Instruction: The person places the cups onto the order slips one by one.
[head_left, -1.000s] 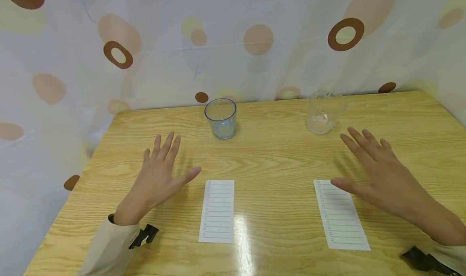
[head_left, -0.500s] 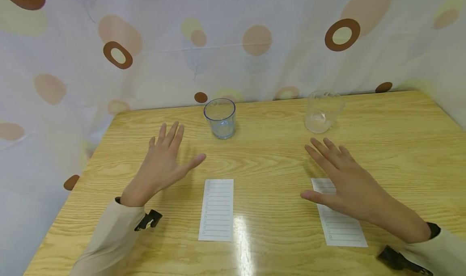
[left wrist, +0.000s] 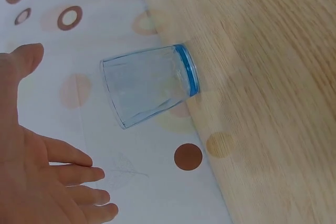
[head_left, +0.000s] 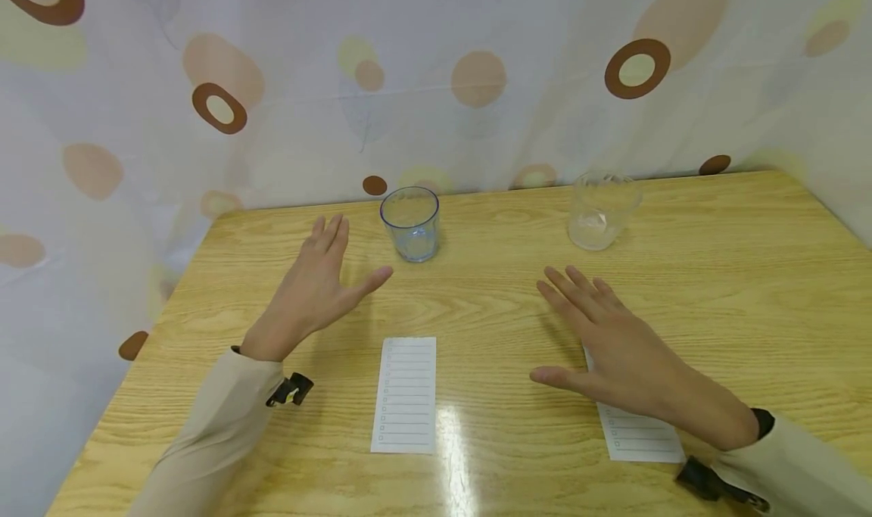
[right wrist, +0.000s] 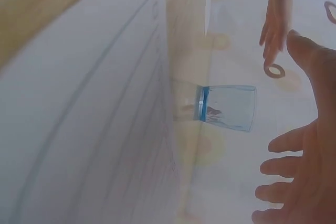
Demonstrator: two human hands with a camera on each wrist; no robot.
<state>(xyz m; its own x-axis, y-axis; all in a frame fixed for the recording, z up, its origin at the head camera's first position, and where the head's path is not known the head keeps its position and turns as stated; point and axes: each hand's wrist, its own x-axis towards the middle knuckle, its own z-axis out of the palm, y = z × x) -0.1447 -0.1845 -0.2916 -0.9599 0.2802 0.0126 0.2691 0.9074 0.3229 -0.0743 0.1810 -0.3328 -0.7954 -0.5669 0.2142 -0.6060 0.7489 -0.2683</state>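
A blue-tinted glass (head_left: pixel 415 237) with a dark blue rim stands upright toward the back of the wooden table. My left hand (head_left: pixel 309 294) is spread just left of it, thumb pointing its way and nothing held; the left wrist view shows the same glass (left wrist: pixel 149 87) beyond the fingers. My right hand (head_left: pixel 620 354), fingers straight and apart, hovers over a lined checklist sheet (head_left: pixel 643 435) and hides its upper part. Behind that hand a clear glass (head_left: pixel 599 214) stands upright. In the right wrist view, the blue-rimmed glass (right wrist: pixel 228 107) lies ahead of the fingers.
Another lined checklist sheet (head_left: pixel 405 396) lies flat between the two hands. The wooden table (head_left: pixel 470 305) ends at the back against a white curtain (head_left: pixel 422 63) with brown and beige dots.
My right hand has moved left, from beside the clear glass to over the sheet. My left hand has reached forward and slightly right, nearer the blue-tinted glass. Both glasses stay put.
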